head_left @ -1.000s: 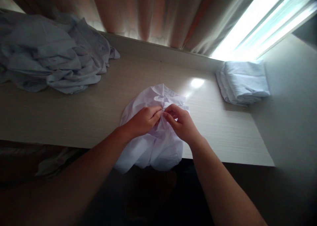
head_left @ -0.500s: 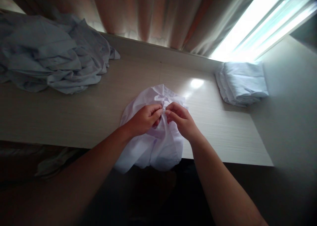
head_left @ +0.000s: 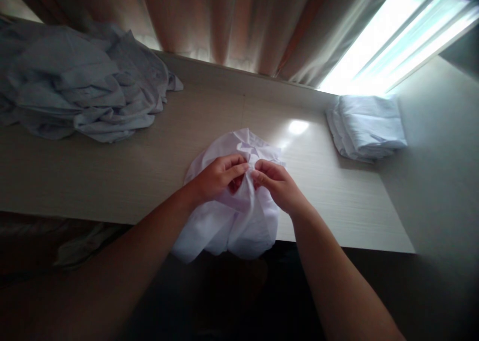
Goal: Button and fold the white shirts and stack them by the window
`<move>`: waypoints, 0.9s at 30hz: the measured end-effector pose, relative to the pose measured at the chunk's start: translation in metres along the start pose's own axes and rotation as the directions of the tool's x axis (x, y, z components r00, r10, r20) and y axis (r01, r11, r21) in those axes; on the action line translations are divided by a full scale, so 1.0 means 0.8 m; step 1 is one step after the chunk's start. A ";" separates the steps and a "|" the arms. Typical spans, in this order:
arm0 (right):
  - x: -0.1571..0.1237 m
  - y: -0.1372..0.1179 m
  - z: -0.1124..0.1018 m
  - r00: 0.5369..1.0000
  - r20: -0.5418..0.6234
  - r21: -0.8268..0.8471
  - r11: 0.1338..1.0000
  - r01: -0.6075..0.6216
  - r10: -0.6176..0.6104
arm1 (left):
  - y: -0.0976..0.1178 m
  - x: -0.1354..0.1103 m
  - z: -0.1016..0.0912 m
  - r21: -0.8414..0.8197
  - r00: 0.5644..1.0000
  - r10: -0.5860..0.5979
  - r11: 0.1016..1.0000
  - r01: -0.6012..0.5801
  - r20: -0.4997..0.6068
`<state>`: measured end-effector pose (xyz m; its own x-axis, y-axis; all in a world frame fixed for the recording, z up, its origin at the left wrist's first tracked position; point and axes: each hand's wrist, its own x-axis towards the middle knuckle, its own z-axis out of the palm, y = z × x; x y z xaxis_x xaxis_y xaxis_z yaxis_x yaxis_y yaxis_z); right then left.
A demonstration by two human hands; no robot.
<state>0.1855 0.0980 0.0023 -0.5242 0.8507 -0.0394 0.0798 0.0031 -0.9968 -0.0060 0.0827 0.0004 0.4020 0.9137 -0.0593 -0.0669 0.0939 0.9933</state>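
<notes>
A white shirt lies bunched on the table, its lower part hanging over the front edge. My left hand pinches the cloth near the collar area, thumb on top and fingers curled under. Close beside it, my right hand grips the same cloth between thumb and bent fingers. Between the two sets of fingertips the fabric gathers into a raised fold. Any small button there is too fine to make out.
On the pale wooden table, a loose heap of white clothes lies at the far left. A folded stack of white clothes sits at the right, against the wall. Curtains hang behind the table.
My fingertips have parted slightly around the fold, the right hand moving a little right and down. Both hands still hold the shirt, which stays in place.
</notes>
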 end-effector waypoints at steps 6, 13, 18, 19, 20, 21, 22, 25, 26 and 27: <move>-0.002 -0.005 -0.003 1.000 0.004 -0.031 0.999 0.029 -0.029 | 0.003 -0.001 0.001 -0.091 0.999 -0.023 0.996 0.025 0.025; -0.004 -0.005 -0.004 0.998 0.018 -0.006 0.998 0.056 -0.056 | 0.000 -0.002 0.001 -0.158 0.998 -0.049 0.986 0.054 0.038; -0.006 -0.007 -0.006 0.998 0.030 -0.018 0.998 0.057 -0.056 | -0.002 -0.001 -0.001 -0.197 0.999 -0.049 0.979 0.051 0.012; -0.006 -0.007 -0.006 0.998 0.034 -0.018 0.998 0.059 -0.058 | -0.001 0.000 -0.002 -0.197 0.999 -0.043 0.979 0.043 0.003; -0.007 -0.007 -0.006 0.998 0.038 -0.021 0.998 0.059 -0.058 | -0.001 0.000 -0.002 -0.196 0.999 -0.038 0.980 0.037 -0.004; -0.007 -0.007 -0.006 0.998 0.042 -0.029 0.998 0.057 -0.056 | -0.001 0.000 -0.002 -0.193 0.999 -0.034 0.981 0.033 -0.005; -0.007 -0.006 -0.005 0.998 0.046 -0.042 0.998 0.055 -0.053 | -0.001 0.000 -0.002 -0.190 0.999 -0.033 0.981 0.032 -0.003; -0.006 -0.004 -0.003 0.996 0.073 -0.092 0.995 0.048 -0.041 | 0.000 0.000 -0.002 -0.193 0.999 -0.037 0.981 0.038 0.008; -0.005 -0.003 -0.002 0.996 0.080 -0.106 0.993 0.048 -0.040 | 0.000 0.000 -0.002 -0.195 0.999 -0.037 0.980 0.038 0.007; -0.005 -0.003 -0.002 0.996 0.083 -0.114 0.992 0.048 -0.039 | 0.000 0.000 -0.001 -0.197 0.999 -0.038 0.980 0.038 0.005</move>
<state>0.1887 0.0954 0.0048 -0.5956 0.8033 -0.0063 0.1505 0.1039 -0.9831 -0.0071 0.0830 0.0000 0.4091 0.9074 -0.0965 -0.2304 0.2050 0.9513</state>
